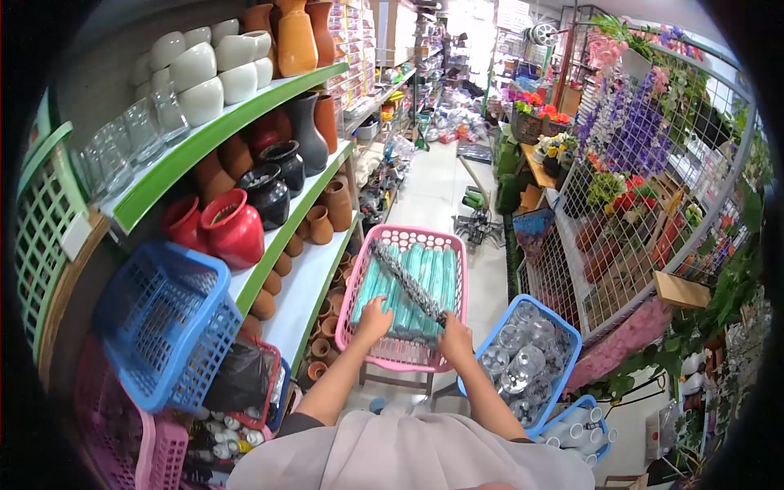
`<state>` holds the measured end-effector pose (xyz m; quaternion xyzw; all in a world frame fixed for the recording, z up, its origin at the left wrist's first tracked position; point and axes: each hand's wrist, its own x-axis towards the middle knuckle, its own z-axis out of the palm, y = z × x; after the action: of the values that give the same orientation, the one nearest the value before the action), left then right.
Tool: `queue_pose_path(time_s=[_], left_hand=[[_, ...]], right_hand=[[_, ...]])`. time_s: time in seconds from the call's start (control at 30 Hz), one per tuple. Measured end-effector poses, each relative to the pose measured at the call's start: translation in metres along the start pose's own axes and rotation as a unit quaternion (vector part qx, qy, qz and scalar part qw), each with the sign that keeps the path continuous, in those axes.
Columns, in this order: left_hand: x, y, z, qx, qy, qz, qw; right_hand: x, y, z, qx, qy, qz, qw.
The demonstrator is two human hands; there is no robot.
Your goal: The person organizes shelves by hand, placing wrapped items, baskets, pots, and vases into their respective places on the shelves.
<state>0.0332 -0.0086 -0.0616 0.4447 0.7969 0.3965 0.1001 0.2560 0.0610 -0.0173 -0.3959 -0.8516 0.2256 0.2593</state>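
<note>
My right fingers [447, 331] grip the grey roll [408, 282] at five o'clock; it looks light, bendy, steadier held mid-length. Left fingers [374, 307] meet green rolls [425, 278] at eight, grip unclear.

Red vases [232, 228] on left shelf, black pots [266, 197] just beside. White bowls [201, 101] stacked up top, drinking glasses [131, 135] near them. Blue basket [167, 327] tilted below the red vases. Purple flowers [635, 139] by wire rack [600, 245] at right. Far aisle floor: plastic-wrapped goods [457, 118], probably; too small to tell.
</note>
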Motion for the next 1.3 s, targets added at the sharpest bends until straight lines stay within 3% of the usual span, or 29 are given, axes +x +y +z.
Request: queue_pose_path(time_s=[0.07,0.1,0.17,0.2,0.3,0.53,0.6,0.63,0.7,0.73,0.77,0.8,0.87,0.93,1.03,1.1,1.17,1.23,1.3], left_hand=[[0.018,-0.003,0.005,0.037,-0.038,-0.006,0.999],[0.024,-0.009,0.011,0.102,-0.05,0.001,0.994],[0.033,0.0,0.009,0.22,-0.097,-0.022,0.97],[0.039,-0.006,0.016,0.219,-0.102,-0.014,0.97],[0.051,-0.023,0.039,0.357,-0.059,-0.004,0.932],[0.067,-0.027,0.029,0.341,-0.064,-0.025,0.937],[0.065,-0.021,0.012,0.216,-0.108,-0.045,0.969],[0.07,-0.025,0.009,0.216,-0.108,-0.042,0.97],[0.072,-0.038,0.001,0.061,-0.125,-0.007,0.99],[0.074,-0.049,0.004,0.06,-0.128,-0.009,0.99],[0.078,-0.06,0.008,-0.096,-0.144,-0.026,0.985],[0.076,-0.06,0.005,-0.248,-0.155,-0.045,0.955],[0.074,-0.057,0.0,-0.314,-0.161,-0.032,0.935],[0.063,-0.024,-0.024,-0.573,-0.215,-0.173,0.772],[0.063,0.007,-0.049,-0.601,-0.267,-0.175,0.733],[0.066,0.014,-0.053,-0.615,-0.289,-0.153,0.717],[0.069,0.015,-0.055,-0.652,-0.356,-0.131,0.656],[0.075,0.008,-0.051,-0.655,-0.392,-0.115,0.636],[0.074,0.004,-0.042,-0.658,-0.427,-0.099,0.613]], right_hand=[[0.008,-0.014,-0.002,-0.167,-0.072,0.072,0.981],[0.008,-0.007,0.01,-0.196,0.0,0.038,0.98],[0.012,-0.003,0.017,-0.209,0.0,0.044,0.977],[0.013,0.0,0.02,-0.219,-0.007,0.044,0.975],[0.012,0.004,0.023,-0.228,0.019,0.03,0.973],[0.009,-0.006,0.018,-0.201,0.023,0.046,0.978],[0.01,-0.007,0.016,-0.188,0.02,0.056,0.98],[0.01,-0.008,0.016,-0.166,0.048,0.057,0.983],[0.009,-0.012,0.01,-0.146,0.072,0.06,0.985],[0.011,-0.015,0.004,-0.101,0.082,0.072,0.989],[0.01,-0.016,0.001,-0.055,0.091,0.084,0.991],[0.008,-0.012,0.003,-0.055,0.086,0.085,0.991],[0.006,0.0,0.012,0.056,0.209,0.055,0.975],[0.004,-0.007,0.004,0.063,0.223,0.058,0.971],[0.005,-0.004,-0.01,0.116,0.124,0.187,0.967],[0.008,-0.006,-0.018,0.138,0.134,0.148,0.97],[0.005,-0.014,-0.027,0.163,0.146,0.112,0.969],[0.0,-0.018,-0.035,0.108,0.057,0.173,0.977],[-0.01,-0.028,-0.044,0.044,0.013,0.129,0.991]])
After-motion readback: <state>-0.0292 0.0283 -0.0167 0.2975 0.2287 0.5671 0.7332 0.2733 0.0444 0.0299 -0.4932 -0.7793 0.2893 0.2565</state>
